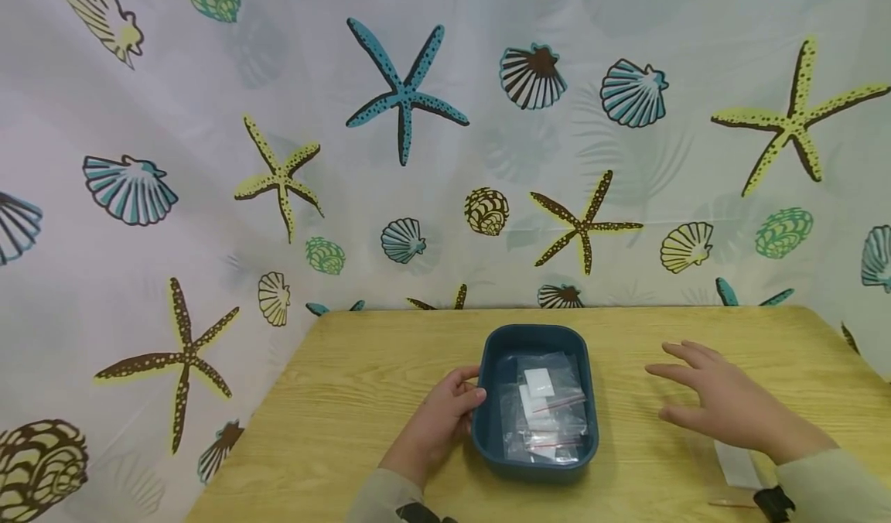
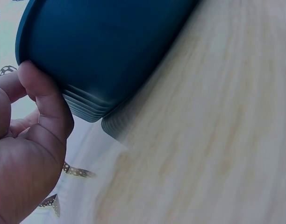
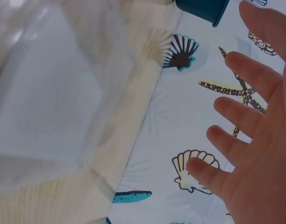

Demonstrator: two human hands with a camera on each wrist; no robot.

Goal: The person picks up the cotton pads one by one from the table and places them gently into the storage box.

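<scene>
A dark blue plastic bin [image 1: 536,473] stands on the table and holds several clear zip bags [image 1: 550,438] with white pieces inside. At the bin's left side, my left hand [image 1: 442,411] grips the rim with thumb and fingers. In the left wrist view the fingers [image 2: 47,93] press against the bin's outer wall [image 2: 110,46]. My right hand [image 1: 724,403] hovers to the right of the bin, fingers spread and holding nothing. Beneath the right wrist lies another clear zip bag with a white piece [image 1: 738,465]; that bag [image 3: 49,98] fills the left of the right wrist view.
The light wooden table [image 1: 362,376] reaches back to a hanging white cloth [image 1: 459,159] printed with starfish and shells. More of this cloth [image 1: 69,275] hangs along the left side.
</scene>
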